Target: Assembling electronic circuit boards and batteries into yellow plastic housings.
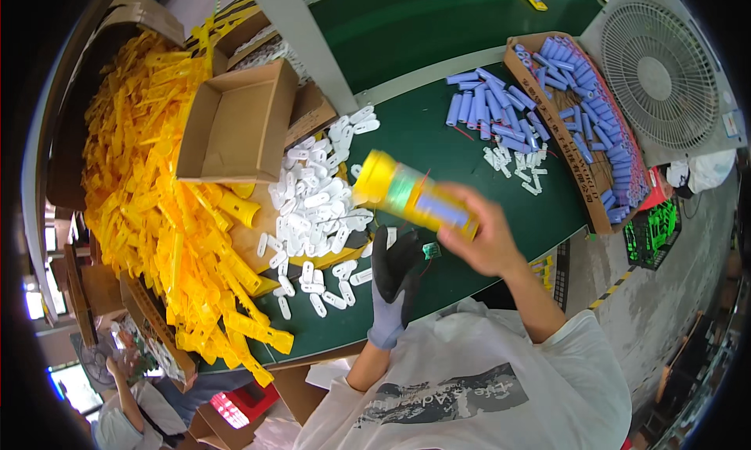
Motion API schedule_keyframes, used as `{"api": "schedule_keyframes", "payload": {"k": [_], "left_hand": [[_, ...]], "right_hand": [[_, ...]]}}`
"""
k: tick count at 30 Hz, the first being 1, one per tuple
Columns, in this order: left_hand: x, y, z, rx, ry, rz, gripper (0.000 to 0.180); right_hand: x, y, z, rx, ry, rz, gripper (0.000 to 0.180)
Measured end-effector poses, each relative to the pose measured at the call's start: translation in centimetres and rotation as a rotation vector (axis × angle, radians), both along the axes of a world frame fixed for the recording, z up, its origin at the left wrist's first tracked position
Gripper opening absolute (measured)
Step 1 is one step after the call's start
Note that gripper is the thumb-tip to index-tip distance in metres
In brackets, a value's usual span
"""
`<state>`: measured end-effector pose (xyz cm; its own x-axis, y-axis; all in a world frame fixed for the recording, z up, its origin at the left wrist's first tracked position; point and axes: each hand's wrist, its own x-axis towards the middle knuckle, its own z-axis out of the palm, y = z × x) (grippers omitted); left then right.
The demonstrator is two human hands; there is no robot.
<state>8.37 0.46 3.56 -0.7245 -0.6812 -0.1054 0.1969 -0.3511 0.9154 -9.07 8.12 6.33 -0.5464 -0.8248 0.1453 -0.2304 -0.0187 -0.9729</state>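
Note:
My bare right hand (486, 232) is closed around the lower end of a yellow plastic flashlight housing (376, 178). Inside the housing show a blue cylindrical battery (440, 209) and a green part (403, 189), blurred by motion. My left hand (395, 270), in a black and grey glove, is just below the housing, thumb and fingers apart, holding nothing I can see. Beside its fingertips is a small green circuit board (431, 250) with a thin wire. Left of the glove lie many small white plastic pieces (317, 203), loosely heaped on the green table (422, 282).
A large pile of yellow housings (160, 184) fills the left side, with an open cardboard box (235, 125) on it. Blue batteries (493, 109) and small white parts (516, 164) lie at the far right. Beyond them stand a battery-filled carton (559, 125) and a fan (657, 70).

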Motion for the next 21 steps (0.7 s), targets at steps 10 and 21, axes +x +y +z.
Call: {"api": "schedule_keyframes", "payload": {"k": [10, 21], "left_hand": [[1.7, 1.5, -4.4, 0.366, -0.173, 0.150, 0.054], [0.7, 2.1, -4.1, 0.191, -0.143, 0.096, 0.048]], "right_hand": [[-4.6, 4.8, -1.6, 0.349, 0.161, -0.385, 0.026], [-6.6, 4.1, -5.5, 0.441, 0.593, -0.770, 0.017]]}}
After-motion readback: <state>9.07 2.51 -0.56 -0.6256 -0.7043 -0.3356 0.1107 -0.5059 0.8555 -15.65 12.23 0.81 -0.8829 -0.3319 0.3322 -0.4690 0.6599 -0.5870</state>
